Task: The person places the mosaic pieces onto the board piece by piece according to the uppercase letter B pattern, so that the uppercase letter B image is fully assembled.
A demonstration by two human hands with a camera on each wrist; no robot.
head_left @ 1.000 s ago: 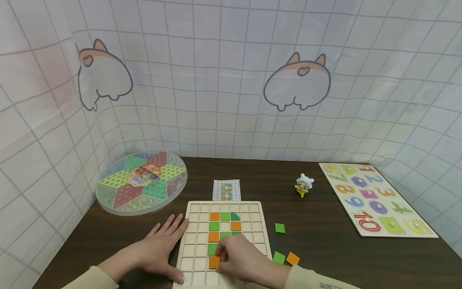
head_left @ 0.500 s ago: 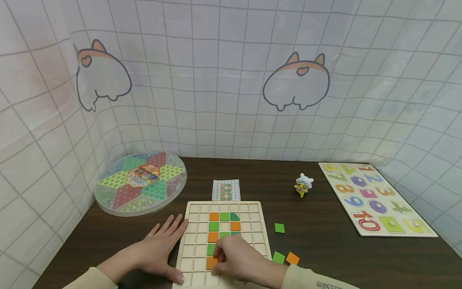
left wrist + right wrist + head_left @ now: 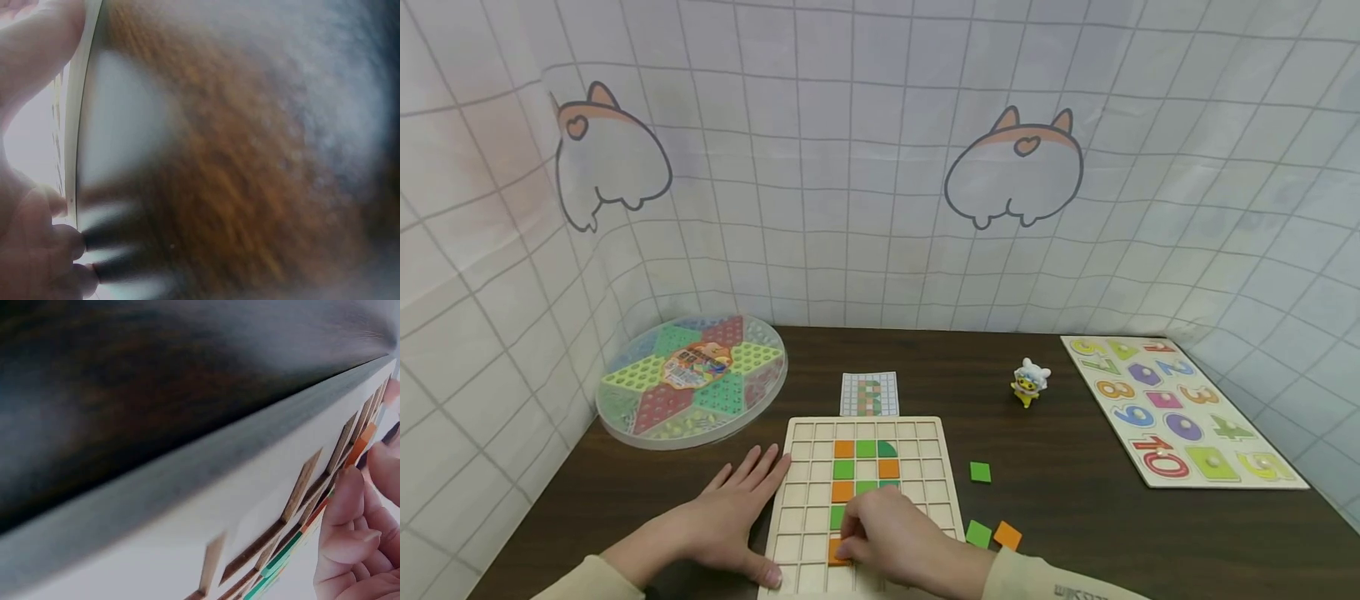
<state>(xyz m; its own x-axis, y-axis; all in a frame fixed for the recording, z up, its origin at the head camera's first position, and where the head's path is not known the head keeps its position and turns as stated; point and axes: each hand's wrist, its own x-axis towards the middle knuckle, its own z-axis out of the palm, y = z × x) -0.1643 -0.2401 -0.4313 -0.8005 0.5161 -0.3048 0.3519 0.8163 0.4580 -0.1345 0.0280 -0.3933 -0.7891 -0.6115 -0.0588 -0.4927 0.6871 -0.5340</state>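
My left hand [image 3: 726, 518] lies with spread fingers along the left edge of a wooden grid board [image 3: 792, 522]; its thumb rests near the lower left corner. My right hand [image 3: 906, 537] is over the lower middle of the board, fingers curled, pinching an orange square tile [image 3: 834, 552] at its right side. In the right wrist view, that tile [image 3: 361, 445] stands a little above the grid beside the fingertips. Orange tiles [image 3: 842, 492] and green tiles [image 3: 843, 470] fill several cells, with a dark green quarter-round piece [image 3: 887, 449]. My right hand hides some cells.
Loose green tiles [image 3: 981, 472] and an orange tile [image 3: 1007, 536] lie right of the board. A pattern card [image 3: 869, 394] touches its far edge. Beyond are a round Chinese checkers set [image 3: 692, 379], a small figurine [image 3: 1030, 382] and a number puzzle [image 3: 1180, 417].
My right hand has shifted slightly left, and its thumb now covers more of the lowest orange tile. My left hand keeps its place on the board.
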